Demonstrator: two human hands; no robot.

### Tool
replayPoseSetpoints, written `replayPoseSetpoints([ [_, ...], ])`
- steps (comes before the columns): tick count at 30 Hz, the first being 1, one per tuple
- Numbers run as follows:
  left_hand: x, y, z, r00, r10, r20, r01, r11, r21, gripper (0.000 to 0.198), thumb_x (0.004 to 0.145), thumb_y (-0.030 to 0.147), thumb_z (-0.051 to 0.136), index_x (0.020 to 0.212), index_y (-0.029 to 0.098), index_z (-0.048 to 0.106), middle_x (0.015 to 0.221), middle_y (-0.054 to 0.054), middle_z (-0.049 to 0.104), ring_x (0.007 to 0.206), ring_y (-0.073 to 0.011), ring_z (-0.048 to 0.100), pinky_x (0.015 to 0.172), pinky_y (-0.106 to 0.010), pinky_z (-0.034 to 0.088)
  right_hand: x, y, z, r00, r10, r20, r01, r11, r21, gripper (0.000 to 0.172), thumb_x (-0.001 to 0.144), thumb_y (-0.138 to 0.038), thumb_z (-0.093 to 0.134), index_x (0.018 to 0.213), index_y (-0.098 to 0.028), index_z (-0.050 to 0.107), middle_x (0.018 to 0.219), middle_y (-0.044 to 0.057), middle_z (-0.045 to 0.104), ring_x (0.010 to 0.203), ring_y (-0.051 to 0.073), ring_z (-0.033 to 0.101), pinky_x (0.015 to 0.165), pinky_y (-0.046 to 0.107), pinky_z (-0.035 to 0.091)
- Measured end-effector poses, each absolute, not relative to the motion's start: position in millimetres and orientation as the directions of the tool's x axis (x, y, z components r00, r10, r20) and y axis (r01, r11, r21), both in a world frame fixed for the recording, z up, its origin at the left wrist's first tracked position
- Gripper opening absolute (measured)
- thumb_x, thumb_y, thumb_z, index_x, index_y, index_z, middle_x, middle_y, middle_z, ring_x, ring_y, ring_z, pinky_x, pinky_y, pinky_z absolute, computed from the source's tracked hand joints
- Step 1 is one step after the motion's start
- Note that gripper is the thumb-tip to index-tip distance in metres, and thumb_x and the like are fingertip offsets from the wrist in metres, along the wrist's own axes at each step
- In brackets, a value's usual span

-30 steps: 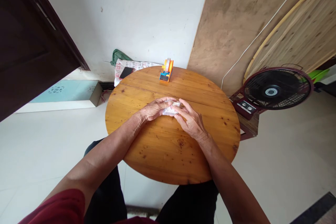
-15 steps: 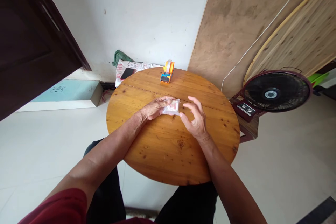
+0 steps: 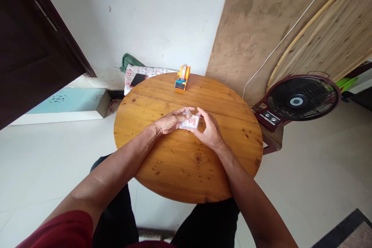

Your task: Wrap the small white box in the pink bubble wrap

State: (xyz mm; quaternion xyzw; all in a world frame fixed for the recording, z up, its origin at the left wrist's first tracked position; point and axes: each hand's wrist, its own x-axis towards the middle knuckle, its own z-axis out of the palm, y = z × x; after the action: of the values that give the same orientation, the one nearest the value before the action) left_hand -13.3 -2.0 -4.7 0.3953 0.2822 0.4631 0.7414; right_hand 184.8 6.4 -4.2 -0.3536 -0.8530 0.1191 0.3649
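A small clear plastic packet (image 3: 190, 122) with red print lies on the round wooden table (image 3: 180, 162), near its middle. My left hand (image 3: 170, 120) holds the packet's left side, fingers curled over it. My right hand (image 3: 209, 130) grips the packet's right edge with thumb and fingers closed on it. Both forearms rest over the table's near half.
An orange and blue tape dispenser (image 3: 183, 78) stands at the table's far edge. Behind the table a printed sack with a dark phone (image 3: 137, 79) on it lies by the wall. A floor fan (image 3: 300, 99) stands to the right, a dark door (image 3: 31, 46) to the left.
Half a second ago my right hand was lifted off the packet with fingers spread; now it has come back and closed on the packet's right edge. My left hand stayed put.
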Motion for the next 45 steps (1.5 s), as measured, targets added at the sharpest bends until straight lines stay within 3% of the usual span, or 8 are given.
replayPoseSetpoints([
  [3, -13, -2, -7, 0.376, 0.925, -0.05, -0.359, 0.195, 0.913, 0.056, 0.074, 0.038, 0.078, 0.123, 0.018, 0.062, 0.108, -0.01, 0.07, 0.094, -0.022, 0.065, 0.088, -0.036, 0.047, 184, 6, -4, -0.467, 0.721, 0.512, 0.517, 0.692, -0.503, 0.074, 0.07, -0.027, 0.073, 0.138, -0.023, 0.043, 0.118, 0.009, 0.064, 0.108, 0.028, 0.06, 0.099, 0.046, 0.044],
  [7, -16, -1, -4, 0.272, 0.962, -0.019, -0.114, 0.051, 0.992, 0.054, 0.076, 0.053, 0.071, 0.112, 0.014, 0.069, 0.1, -0.009, 0.072, 0.093, -0.0239, 0.064, 0.089, -0.036, 0.045, 185, 8, -9, -0.464, 0.775, 0.43, 0.534, 0.632, -0.562, 0.07, 0.071, -0.029, 0.071, 0.136, -0.023, 0.046, 0.116, 0.008, 0.066, 0.107, 0.027, 0.061, 0.098, 0.045, 0.045],
  [10, -18, -1, 1, 0.198, 0.98, 0.008, -0.03, -0.002, 1.0, 0.053, 0.073, 0.057, 0.071, 0.103, 0.013, 0.073, 0.096, -0.009, 0.073, 0.092, -0.0244, 0.064, 0.089, -0.036, 0.045, 187, 12, -14, -0.467, 0.81, 0.356, 0.545, 0.58, -0.605, 0.069, 0.07, -0.03, 0.071, 0.135, -0.022, 0.049, 0.116, 0.008, 0.066, 0.106, 0.027, 0.062, 0.097, 0.044, 0.046],
  [14, -19, 1, 1, 0.116, 0.993, 0.033, -0.092, -0.022, 0.996, 0.051, 0.068, 0.055, 0.076, 0.099, 0.014, 0.073, 0.095, -0.009, 0.074, 0.095, -0.0254, 0.066, 0.092, -0.038, 0.046, 189, 14, -14, -0.491, 0.818, 0.299, 0.535, 0.554, -0.637, 0.073, 0.07, -0.032, 0.071, 0.138, -0.021, 0.046, 0.122, 0.01, 0.064, 0.111, 0.027, 0.06, 0.1, 0.045, 0.045],
  [20, -17, 1, -2, 0.127, 0.992, 0.024, -0.104, -0.011, 0.994, 0.054, 0.064, 0.05, 0.081, 0.103, 0.015, 0.07, 0.1, -0.009, 0.073, 0.088, -0.0215, 0.066, 0.087, -0.036, 0.048, 189, 10, -7, -0.524, 0.8, 0.294, 0.541, 0.579, -0.61, 0.078, 0.07, -0.033, 0.073, 0.141, -0.023, 0.042, 0.136, 0.012, 0.056, 0.124, 0.03, 0.053, 0.106, 0.05, 0.038],
  [30, -11, 2, -10, 0.186, 0.982, 0.029, -0.161, 0.001, 0.987, 0.054, 0.061, 0.044, 0.084, 0.102, 0.013, 0.068, 0.094, -0.007, 0.072, 0.076, -0.0156, 0.064, 0.07, -0.028, 0.048, 188, 11, -7, -0.503, 0.772, 0.388, 0.514, 0.629, -0.583, 0.069, 0.072, -0.028, 0.071, 0.136, -0.023, 0.047, 0.125, 0.01, 0.065, 0.114, 0.028, 0.06, 0.102, 0.048, 0.043],
  [39, -12, 7, -14, 0.184, 0.983, -0.019, -0.104, 0.038, 0.994, 0.058, 0.063, 0.051, 0.082, 0.105, 0.013, 0.068, 0.091, -0.006, 0.072, 0.075, -0.016, 0.064, 0.071, -0.029, 0.047, 183, 8, -10, -0.495, 0.748, 0.442, 0.523, 0.663, -0.537, 0.066, 0.072, -0.025, 0.07, 0.135, -0.023, 0.048, 0.122, 0.009, 0.067, 0.111, 0.027, 0.061, 0.1, 0.046, 0.043],
  [45, -9, 7, -14, 0.237, 0.971, -0.021, -0.074, 0.039, 0.996, 0.061, 0.058, 0.046, 0.085, 0.105, 0.013, 0.066, 0.09, -0.006, 0.07, 0.078, -0.0163, 0.063, 0.07, -0.028, 0.047, 182, 7, -7, -0.498, 0.752, 0.431, 0.517, 0.657, -0.549, 0.064, 0.072, -0.023, 0.069, 0.133, -0.023, 0.05, 0.122, 0.008, 0.067, 0.111, 0.026, 0.061, 0.1, 0.044, 0.043],
])
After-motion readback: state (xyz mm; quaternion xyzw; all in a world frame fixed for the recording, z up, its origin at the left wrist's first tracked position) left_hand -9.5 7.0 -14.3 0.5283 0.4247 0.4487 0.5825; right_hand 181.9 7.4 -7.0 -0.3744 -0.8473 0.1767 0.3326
